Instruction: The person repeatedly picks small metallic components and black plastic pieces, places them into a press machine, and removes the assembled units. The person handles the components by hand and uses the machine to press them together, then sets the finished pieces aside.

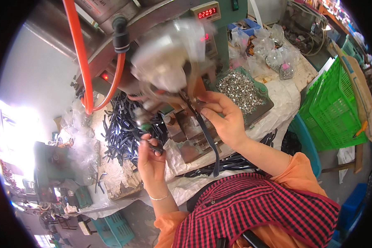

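My right hand (pixel 226 120) pinches a black spectacle temple (pixel 208 138) near its upper end, under the machine's blurred head. The temple's curved tip hangs down toward me. My left hand (pixel 151 162) is raised at the edge of the pile, its fingers closed on a short dark piece (pixel 156 146), perhaps another temple seen end-on. Between the hands is the machine's metal fixture (pixel 175 130). Beside my left hand lies a heap of dark spectacle temples (pixel 122 130). What the temple's upper end touches is smeared by motion.
Small shiny metal parts fill a green tray (pixel 268 108) to the right. More temples (pixel 231 162) lie along the table's near edge. Orange air hoses (pixel 79 53) hang at the left. Bagged parts (pixel 273 53) sit at the back right, with a green crate (pixel 330 107) beyond the table.
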Demonstrator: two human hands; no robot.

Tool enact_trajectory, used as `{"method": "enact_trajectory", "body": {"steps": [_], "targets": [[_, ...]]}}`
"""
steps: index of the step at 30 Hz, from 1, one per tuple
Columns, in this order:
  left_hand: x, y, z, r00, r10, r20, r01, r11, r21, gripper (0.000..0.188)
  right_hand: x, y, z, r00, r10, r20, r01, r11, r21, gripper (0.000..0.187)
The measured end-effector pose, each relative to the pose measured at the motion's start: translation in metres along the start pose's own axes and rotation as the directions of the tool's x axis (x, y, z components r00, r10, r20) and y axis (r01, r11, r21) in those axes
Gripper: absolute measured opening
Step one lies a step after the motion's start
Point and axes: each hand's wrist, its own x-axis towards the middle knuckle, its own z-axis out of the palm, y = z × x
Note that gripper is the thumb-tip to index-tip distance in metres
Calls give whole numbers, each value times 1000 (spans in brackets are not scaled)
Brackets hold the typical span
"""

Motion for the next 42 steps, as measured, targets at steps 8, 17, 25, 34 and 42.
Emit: {"method": "enact_trajectory", "body": {"steps": [8,17,25,34,42], "targets": [[12,11,101,600,658,454,-780,356,514,8,-2,-23,20,990,110,86,-128,960,248,42],[-8,-44,101,217,205,954,-884,-374,281,24,15,9,-94,974,-223,25,52,116,-992,36],[9,-62,86,88,179,980,-865,-475,164,30,34,33,-119,916,-399,38,196,364,-911,10],[3,-64,86,152,207,966,-865,-445,232,28,41,46,-103,879,-333,340,337,-69,-939,23],[-29,-53,19,353,371,859,-707,-496,505,27,37,28,-115,862,-477,171,288,184,-940,10]]}}
